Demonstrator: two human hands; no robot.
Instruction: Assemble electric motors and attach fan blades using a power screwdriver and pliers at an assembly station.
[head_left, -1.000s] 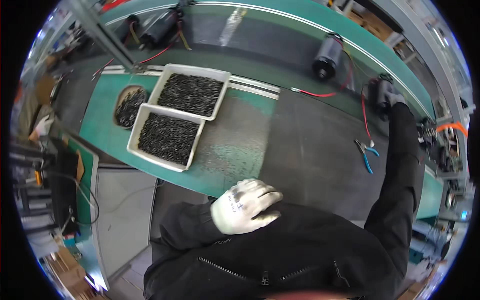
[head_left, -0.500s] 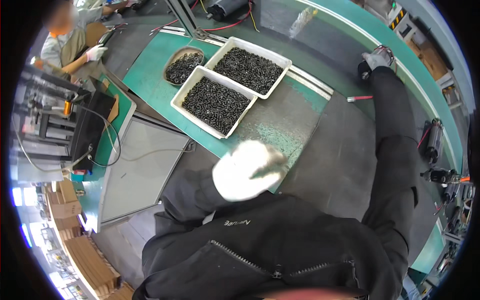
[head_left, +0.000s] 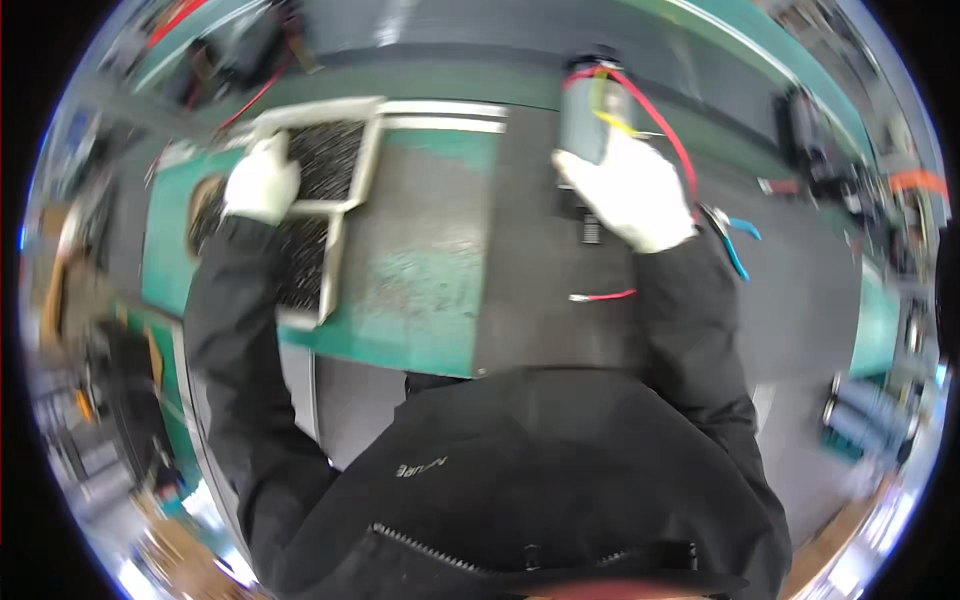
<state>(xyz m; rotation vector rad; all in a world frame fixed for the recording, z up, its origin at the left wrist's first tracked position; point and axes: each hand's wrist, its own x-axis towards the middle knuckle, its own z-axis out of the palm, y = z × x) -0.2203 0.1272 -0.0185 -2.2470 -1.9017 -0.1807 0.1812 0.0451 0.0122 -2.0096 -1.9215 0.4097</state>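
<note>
My right hand (head_left: 640, 195), in a white glove, is closed round the side of a cylindrical motor (head_left: 583, 122). The motor has a grey body, a black top end and red and yellow wires looping over my hand. On the left, my white-gloved left hand (head_left: 262, 182) reaches over the far white bin (head_left: 368, 150) of small black parts (head_left: 330, 160). Its fingers are blurred, so I cannot see whether they hold any part. Closer to me, a second white bin (head_left: 332, 270) holds more dark pieces (head_left: 303, 262).
Pliers (head_left: 742, 245) with blue handles lie right of my right wrist. A red lead (head_left: 605, 296) with a metal terminal rests on the dark mat. A round tray (head_left: 203, 212) sits beside the bins. More motors (head_left: 800, 130) stand at the far right.
My view has turned. The left hand has gone from before my chest to the far bin. My right hand has come in from the far right with the motor.
</note>
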